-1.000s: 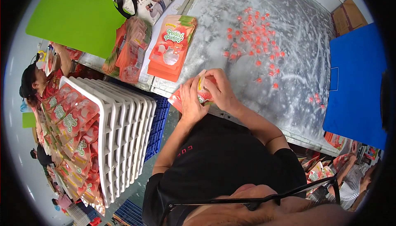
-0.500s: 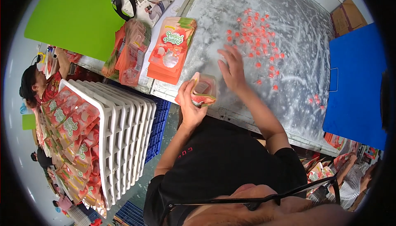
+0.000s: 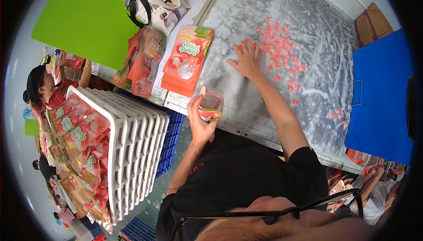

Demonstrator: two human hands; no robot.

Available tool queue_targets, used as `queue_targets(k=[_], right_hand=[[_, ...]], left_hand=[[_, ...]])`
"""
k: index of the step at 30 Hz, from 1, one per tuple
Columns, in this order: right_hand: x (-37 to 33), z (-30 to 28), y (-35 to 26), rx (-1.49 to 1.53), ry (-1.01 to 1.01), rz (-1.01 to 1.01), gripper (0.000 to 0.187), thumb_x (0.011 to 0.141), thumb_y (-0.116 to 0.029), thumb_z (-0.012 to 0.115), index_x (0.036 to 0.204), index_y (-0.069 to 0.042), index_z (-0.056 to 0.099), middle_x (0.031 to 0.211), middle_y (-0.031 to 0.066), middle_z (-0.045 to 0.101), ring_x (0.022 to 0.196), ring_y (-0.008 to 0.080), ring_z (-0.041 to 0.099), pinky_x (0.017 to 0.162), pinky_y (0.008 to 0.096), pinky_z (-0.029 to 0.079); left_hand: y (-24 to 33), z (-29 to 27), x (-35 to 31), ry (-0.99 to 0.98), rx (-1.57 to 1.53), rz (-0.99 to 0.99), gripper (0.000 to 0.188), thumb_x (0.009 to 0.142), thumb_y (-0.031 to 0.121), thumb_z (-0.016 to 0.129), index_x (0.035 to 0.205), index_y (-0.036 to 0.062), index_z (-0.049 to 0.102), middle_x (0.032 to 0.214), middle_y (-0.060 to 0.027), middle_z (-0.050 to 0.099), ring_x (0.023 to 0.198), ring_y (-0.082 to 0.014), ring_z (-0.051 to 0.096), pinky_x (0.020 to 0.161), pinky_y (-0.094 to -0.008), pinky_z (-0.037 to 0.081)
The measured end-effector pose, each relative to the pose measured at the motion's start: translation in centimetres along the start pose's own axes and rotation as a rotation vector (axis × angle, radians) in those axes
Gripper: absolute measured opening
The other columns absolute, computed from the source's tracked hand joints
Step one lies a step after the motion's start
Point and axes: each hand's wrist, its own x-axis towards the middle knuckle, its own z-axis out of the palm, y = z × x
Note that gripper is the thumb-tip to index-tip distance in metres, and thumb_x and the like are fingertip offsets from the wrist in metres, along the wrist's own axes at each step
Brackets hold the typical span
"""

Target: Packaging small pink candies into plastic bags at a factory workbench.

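Observation:
My left hand (image 3: 202,125) is closed on a red candy pouch (image 3: 212,101), held upright near the table's front edge with its mouth spread wide. Palm down on the grey metal table (image 3: 224,60), my right hand (image 3: 246,61) has its fingers spread. Its fingertips reach the left side of a scatter of small red wrapped candies (image 3: 278,52), and a few red ones show right at the fingers. Whether any lie beneath the palm is hidden. To the left of that hand, a stack of flat red pouches (image 3: 183,67) lies at the table's left end.
More pouches (image 3: 143,62) lie beside a white bag with black handles (image 3: 156,5). Stacked white crates (image 3: 128,153), topped with filled pouches (image 3: 81,139), stand at left near a co-worker (image 3: 53,87). A blue panel (image 3: 381,95) borders the right; several candies (image 3: 338,114) lie near it.
My right hand has come down onto the table at the candies' left side, fingers spreading. My left hand and the pouch have shifted slightly left in view.

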Motion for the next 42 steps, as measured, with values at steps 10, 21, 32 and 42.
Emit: queue_targets(k=[10, 21, 32, 42], right_hand=[[2.1, -0.2, -0.7, -0.011, -0.053, 0.123, 0.084, 0.08, -0.066, 0.065, 0.144, -0.015, 0.05, 0.156, 0.0272, 0.029, 0.146, 0.0456, 0.022, 0.118, 0.0649, 0.006], [-4.9, -1.1, -3.4, 0.207, -0.126, -0.218, 0.071, 0.09, -0.054, 0.058, 0.148, -0.015, 0.045, 0.154, 0.0178, 0.037, 0.145, 0.0364, 0.029, 0.117, 0.0638, 0.011], [-5.0, -2.4, 1.8, 1.007, -0.043, -0.044, 0.062, 0.106, -0.05, 0.024, 0.146, -0.009, 0.047, 0.154, 0.0148, 0.04, 0.145, 0.0285, 0.032, 0.12, 0.038, 0.022], [-3.0, 0.6, 0.9, 0.534, 0.148, 0.048, 0.047, 0.102, -0.042, 0.046, 0.134, -0.011, 0.06, 0.149, 0.0158, 0.045, 0.139, 0.0352, 0.037, 0.116, 0.0456, 0.027]], left_hand=[[0.4, 0.0, -0.5, -0.051, -0.052, -0.005, 0.083, 0.062, 0.004, 0.081, 0.138, 0.0053, 0.047, 0.137, -0.0195, 0.044, 0.129, -0.0379, 0.045, 0.107, -0.0459, 0.038], [0.5, -0.7, -0.2, -0.038, -0.079, -0.025, 0.077, 0.062, 0.0, 0.075, 0.134, 0.003, 0.05, 0.134, -0.0188, 0.046, 0.128, -0.0363, 0.047, 0.109, -0.0448, 0.038], [-0.4, -2.2, -0.1, 0.048, -0.078, -0.063, 0.077, 0.062, 0.0, 0.078, 0.134, 0.0042, 0.052, 0.133, -0.0175, 0.047, 0.126, -0.0355, 0.048, 0.108, -0.0433, 0.04], [-1.0, -2.8, -0.6, 0.111, -0.139, -0.131, 0.075, 0.062, -0.001, 0.073, 0.133, 0.0026, 0.051, 0.134, -0.0168, 0.047, 0.127, -0.034, 0.047, 0.109, -0.0422, 0.039]])
